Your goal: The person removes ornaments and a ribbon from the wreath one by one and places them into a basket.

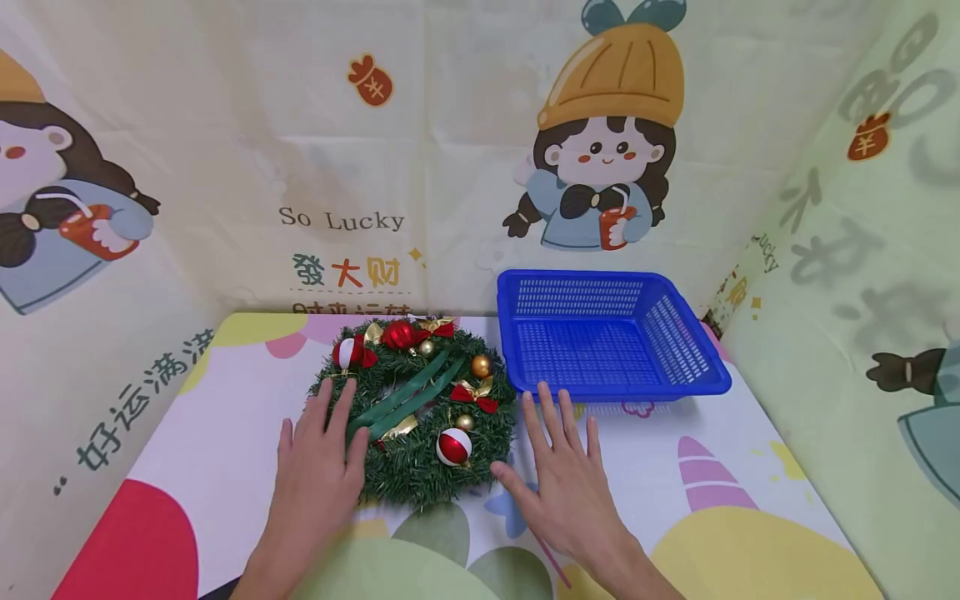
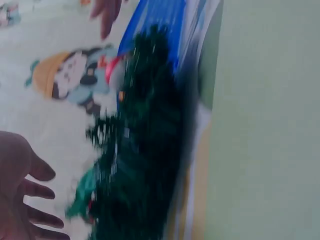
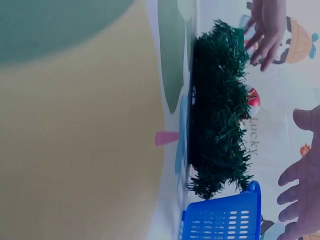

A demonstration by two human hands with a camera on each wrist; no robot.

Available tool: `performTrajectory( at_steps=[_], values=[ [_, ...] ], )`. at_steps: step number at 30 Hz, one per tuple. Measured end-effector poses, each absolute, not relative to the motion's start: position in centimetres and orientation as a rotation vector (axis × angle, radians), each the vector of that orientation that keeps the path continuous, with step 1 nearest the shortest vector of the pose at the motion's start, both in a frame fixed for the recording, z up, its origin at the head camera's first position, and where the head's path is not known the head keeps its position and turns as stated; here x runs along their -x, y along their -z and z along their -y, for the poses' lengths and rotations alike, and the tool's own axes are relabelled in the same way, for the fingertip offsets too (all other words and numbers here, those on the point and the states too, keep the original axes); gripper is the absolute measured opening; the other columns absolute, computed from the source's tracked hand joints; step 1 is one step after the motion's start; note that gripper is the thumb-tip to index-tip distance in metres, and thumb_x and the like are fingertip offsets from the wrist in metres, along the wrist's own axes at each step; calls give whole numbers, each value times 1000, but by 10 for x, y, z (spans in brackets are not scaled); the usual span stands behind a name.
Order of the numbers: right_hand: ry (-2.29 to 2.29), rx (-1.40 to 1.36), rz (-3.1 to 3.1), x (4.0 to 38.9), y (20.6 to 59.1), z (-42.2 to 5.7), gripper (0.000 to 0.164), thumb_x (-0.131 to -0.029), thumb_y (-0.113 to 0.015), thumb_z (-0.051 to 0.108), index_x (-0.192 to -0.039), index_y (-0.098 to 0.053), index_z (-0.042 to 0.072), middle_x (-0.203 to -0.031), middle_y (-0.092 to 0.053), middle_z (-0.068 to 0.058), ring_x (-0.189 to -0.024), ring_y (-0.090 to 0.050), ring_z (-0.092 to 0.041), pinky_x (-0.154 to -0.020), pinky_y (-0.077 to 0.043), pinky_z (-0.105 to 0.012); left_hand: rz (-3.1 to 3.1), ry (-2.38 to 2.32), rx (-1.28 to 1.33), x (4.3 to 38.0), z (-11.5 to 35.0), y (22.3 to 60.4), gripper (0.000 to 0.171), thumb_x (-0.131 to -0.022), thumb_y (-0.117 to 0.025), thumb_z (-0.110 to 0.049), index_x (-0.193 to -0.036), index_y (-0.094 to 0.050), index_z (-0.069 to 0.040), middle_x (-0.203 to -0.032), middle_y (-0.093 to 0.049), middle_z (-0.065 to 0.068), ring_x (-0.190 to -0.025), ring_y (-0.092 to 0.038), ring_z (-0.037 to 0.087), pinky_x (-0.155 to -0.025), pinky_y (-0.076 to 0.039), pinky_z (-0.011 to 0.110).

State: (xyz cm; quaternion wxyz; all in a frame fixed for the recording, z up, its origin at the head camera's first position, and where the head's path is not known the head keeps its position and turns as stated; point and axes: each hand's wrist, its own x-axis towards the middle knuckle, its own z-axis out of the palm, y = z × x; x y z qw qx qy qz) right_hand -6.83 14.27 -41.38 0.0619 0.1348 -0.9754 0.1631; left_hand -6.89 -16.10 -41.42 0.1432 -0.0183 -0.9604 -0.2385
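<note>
Two hands reach over the desk (image 1: 637,467), and neither holds a thing. The left hand (image 1: 318,467) has its fingers nearly straight and apart. Next is a round green wreath of fake pine (image 1: 408,468) with shiny red, white and gold balls (image 1: 454,447) and red and gold bows (image 1: 486,404); its far side is by the desk's back edge, left of the middle. The right hand (image 1: 564,483) has straight fingers, spread wide. Last is a blue plastic basket with holes (image 1: 637,390), at the back right corner.

To handle the wreath well, both hands should take its thick sides evenly, not the balls.

The head view makes the left hand look on the wreath; the left wrist view shows a gap.
</note>
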Motion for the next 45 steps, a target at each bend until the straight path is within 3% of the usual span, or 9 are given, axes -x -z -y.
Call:
performTrajectory(
  at_steps=[5,10,18,24,27,32,34,38,45],
  values=[
    [-506,-408,2933,71,414,-144,91,-100,-53,66,-168,-19,15,-176,-8,-8,-163,-5,-37,-123,-8,-70,2745,776,-86,82,191,418,57,-106,-56,-15,-159,-40,-5,-158,-38,34,-130,-46,63,-97,-37,77],
    [-549,-424,2907,73,413,-146,88,-101,-58,60,-167,-25,12,-175,-14,-13,-161,-13,-41,-122,-18,-69,2902,941,-167,90,214,421,60,-108,-53,-22,-163,-33,-7,-162,-30,35,-140,-36,63,-107,-32,77],
    [-745,-432,2805,75,411,-146,74,-96,-75,41,-157,-47,8,-165,-39,-19,-147,-45,-45,-109,-44,-65,3015,1167,-74,98,229,431,69,-108,-55,-43,-167,-27,-21,-168,-26,28,-139,-45,59,-104,-40,73],
    [-825,-426,2795,75,412,-144,73,-95,-78,37,-156,-48,10,-159,-47,-17,-142,-51,-42,-103,-50,-61,3032,1256,-43,99,234,441,68,-107,-56,-47,-167,-26,-32,-168,-30,25,-126,-57,55,-96,-49,64],
    [-834,-421,2803,75,413,-144,73,-95,-78,37,-156,-49,11,-158,-48,-17,-142,-52,-41,-102,-51,-60,3013,1270,-27,100,236,445,68,-106,-60,-41,-166,-28,-35,-149,-51,29,-97,-63,39,-79,-49,46],
    [-850,-446,2799,78,414,-144,70,-96,-77,35,-155,-49,10,-157,-50,-16,-140,-53,-41,-100,-51,-61,2989,1317,-7,102,238,448,71,-105,-64,-35,-165,-28,-37,-142,-56,28,-100,-66,41,-82,-53,48],
    [-864,-456,2799,79,414,-143,70,-96,-77,35,-155,-49,10,-157,-50,-15,-141,-53,-40,-101,-51,-60,2986,1370,-20,105,239,448,72,-104,-65,-34,-165,-28,-38,-120,-66,22,-87,-67,36,-76,-54,44],
    [-901,-474,2802,81,413,-141,69,-96,-76,37,-155,-50,12,-157,-50,-14,-142,-52,-38,-104,-50,-59,2953,1507,-63,112,242,450,74,-102,-69,-30,-164,-31,-41,-74,-44,5,-56,-41,16,-53,-39,32],
    [-947,-500,2813,82,412,-137,68,-97,-76,36,-155,-50,12,-158,-49,-14,-142,-52,-38,-106,-48,-60,2856,1609,3,116,244,452,74,-99,-73,-22,-162,-37,-36,-112,-51,16,-53,-37,11,-48,-39,31]
  ],
)
